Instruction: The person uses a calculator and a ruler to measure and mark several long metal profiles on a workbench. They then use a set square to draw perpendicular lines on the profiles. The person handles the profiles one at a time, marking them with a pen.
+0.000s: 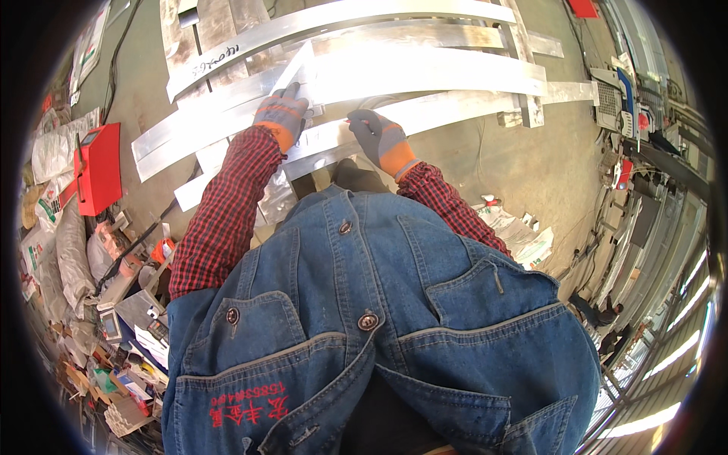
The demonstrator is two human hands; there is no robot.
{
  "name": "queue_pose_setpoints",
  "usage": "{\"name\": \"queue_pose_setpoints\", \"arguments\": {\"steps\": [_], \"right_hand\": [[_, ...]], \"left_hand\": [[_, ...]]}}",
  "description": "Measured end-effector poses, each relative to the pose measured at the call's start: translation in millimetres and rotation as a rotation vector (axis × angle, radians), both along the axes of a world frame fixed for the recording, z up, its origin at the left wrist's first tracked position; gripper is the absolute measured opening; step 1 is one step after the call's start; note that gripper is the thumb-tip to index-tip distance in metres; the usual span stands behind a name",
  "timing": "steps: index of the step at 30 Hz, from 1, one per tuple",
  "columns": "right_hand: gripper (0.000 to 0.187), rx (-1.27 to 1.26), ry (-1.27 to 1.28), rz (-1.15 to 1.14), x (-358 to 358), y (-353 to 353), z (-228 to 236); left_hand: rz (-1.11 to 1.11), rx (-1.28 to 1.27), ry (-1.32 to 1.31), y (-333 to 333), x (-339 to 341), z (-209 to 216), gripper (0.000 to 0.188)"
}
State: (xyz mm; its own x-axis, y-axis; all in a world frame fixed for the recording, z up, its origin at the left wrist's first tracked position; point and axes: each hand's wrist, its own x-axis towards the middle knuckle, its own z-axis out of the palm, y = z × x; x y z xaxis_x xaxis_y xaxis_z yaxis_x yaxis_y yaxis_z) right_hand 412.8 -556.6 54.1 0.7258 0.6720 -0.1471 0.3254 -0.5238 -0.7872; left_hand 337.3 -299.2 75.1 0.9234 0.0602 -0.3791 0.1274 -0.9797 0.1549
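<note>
My left hand (280,119), in a grey and orange glove, presses its fingers on the lower end of a bright, straight-edged triangular piece (296,67). This piece lies across the shiny flat metal strips (425,72), and glare washes out much of its outline. To the right, my right hand (385,144), gloved the same way, is closed in a pinch over the nearest strip (440,108). A small reddish tip shows at its fingers; the rest of what they hold is hidden. Dark handwritten marks run along the far-left strip (258,47).
Crosswise metal bars (523,68) lie under the strips. A red box-shaped machine (100,168) stands at the left with dark cables near it. Bags and clutter (72,258) crowd the left side. White sheets (519,231) lie on the floor (557,182) at right, before stacked long profiles.
</note>
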Motion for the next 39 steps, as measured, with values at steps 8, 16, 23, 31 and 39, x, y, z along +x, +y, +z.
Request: {"name": "queue_pose_setpoints", "arguments": {"steps": [8, 16, 23, 31, 39], "right_hand": [[0.03, -0.033, 0.034, -0.045, 1, 11, 0], [0.028, 0.052, 0.001, -0.071, 5, 22, -3], [0.029, 0.089, -0.131, -0.022, 13, 36, 8], [0.04, 0.048, -0.324, 0.124, 39, 63, -3], [0.044, -0.097, -0.466, 0.188, 59, 90, -8]], "left_hand": [[-0.018, 0.032, 0.043, -5, 5, 2, 0.031], [-0.029, 0.03, 0.077, -4, 5, 5, 0.032], [-0.01, 0.024, 0.034, -6, 2, 5, 0.031], [0.003, 0.038, 0.086, -6, 2, 1, 0.033], [0.031, -0.012, 0.011, -9, -4, 4, 0.03]]}}
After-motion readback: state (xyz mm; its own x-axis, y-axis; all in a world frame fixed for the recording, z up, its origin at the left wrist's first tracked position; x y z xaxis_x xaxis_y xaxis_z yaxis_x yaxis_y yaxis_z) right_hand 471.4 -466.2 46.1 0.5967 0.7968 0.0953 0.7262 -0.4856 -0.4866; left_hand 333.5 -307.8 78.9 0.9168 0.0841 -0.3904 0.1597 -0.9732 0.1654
